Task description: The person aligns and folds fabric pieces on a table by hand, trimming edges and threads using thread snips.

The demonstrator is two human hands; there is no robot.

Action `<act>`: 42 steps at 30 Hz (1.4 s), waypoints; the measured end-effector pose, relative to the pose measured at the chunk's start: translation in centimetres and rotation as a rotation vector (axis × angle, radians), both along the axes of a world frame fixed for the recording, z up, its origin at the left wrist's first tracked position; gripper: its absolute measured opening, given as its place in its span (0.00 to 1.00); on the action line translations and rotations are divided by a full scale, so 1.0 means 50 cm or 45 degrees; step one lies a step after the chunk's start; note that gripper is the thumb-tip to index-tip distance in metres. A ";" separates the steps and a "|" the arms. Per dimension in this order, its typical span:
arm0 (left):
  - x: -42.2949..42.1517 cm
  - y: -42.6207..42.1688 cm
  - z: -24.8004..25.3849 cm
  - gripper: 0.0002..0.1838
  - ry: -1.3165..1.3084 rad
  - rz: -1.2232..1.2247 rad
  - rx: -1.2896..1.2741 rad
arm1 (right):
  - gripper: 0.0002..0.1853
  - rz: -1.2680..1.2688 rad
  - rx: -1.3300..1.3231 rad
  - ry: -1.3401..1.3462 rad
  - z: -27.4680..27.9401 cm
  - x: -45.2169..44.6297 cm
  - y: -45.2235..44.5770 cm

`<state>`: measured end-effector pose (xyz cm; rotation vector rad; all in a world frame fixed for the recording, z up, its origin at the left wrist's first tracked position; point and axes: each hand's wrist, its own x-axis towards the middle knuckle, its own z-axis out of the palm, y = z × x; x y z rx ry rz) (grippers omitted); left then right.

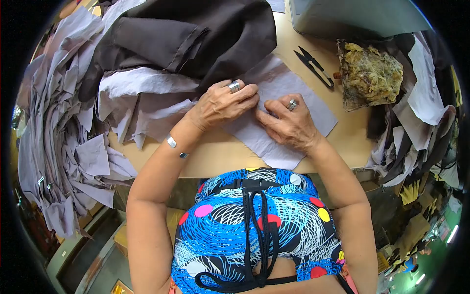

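A pale grey-lavender cloth piece lies flat on the table in front of me, its upper left side meeting a bundle of dark brown fabric. My left hand, with a ring on it, is closed over the cloth's left edge beside the dark fabric. My right hand, also ringed, rests on the middle of the pale piece with curled fingers pinching the cloth. The two hands' fingertips are close together but apart, and the exact grip points are partly hidden beneath the fingers.
Black thread snips lie to the right, near a clear bag of yellowish contents. A grey box-like object stands behind. Cloth pieces hang over the left table edge, and more fabric is heaped at right.
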<state>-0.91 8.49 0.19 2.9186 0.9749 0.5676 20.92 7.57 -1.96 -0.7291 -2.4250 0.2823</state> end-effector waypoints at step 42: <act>0.028 -0.083 -0.006 0.16 -0.044 0.225 0.006 | 0.08 -0.432 -0.596 0.029 0.050 -0.003 0.099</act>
